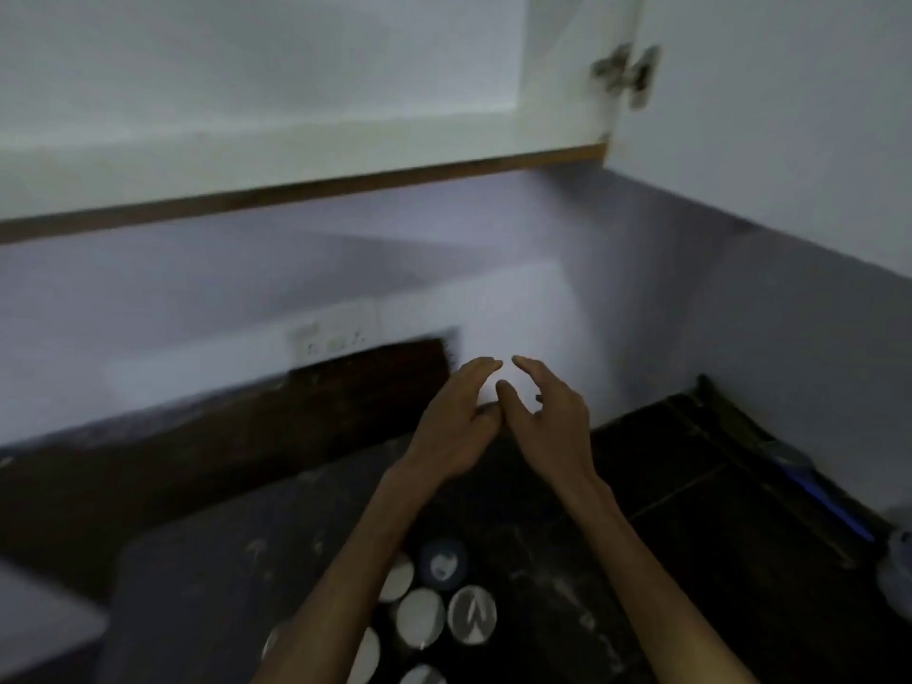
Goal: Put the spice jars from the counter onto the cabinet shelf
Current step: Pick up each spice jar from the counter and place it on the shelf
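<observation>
Several spice jars (420, 615) with pale round lids stand clustered on the dark counter (715, 510) near the bottom, between my forearms. One has a dark blue lid (443, 565), another a grey patterned lid (472, 615). Both of my hands are raised above the counter in front of the wall, held close together. My left hand (454, 427) and my right hand (548, 422) have their fingers apart and hold nothing. The white cabinet shelf (296, 155) with its brown bottom edge runs across the top, its inside bare in this blurred view.
The open cabinet door (789, 116) with a metal hinge (627, 74) hangs at the upper right. A wall socket (333, 335) sits above a dark brown backsplash. A blue-handled object (834, 506) lies at the counter's right edge, next to a pale container (898, 575).
</observation>
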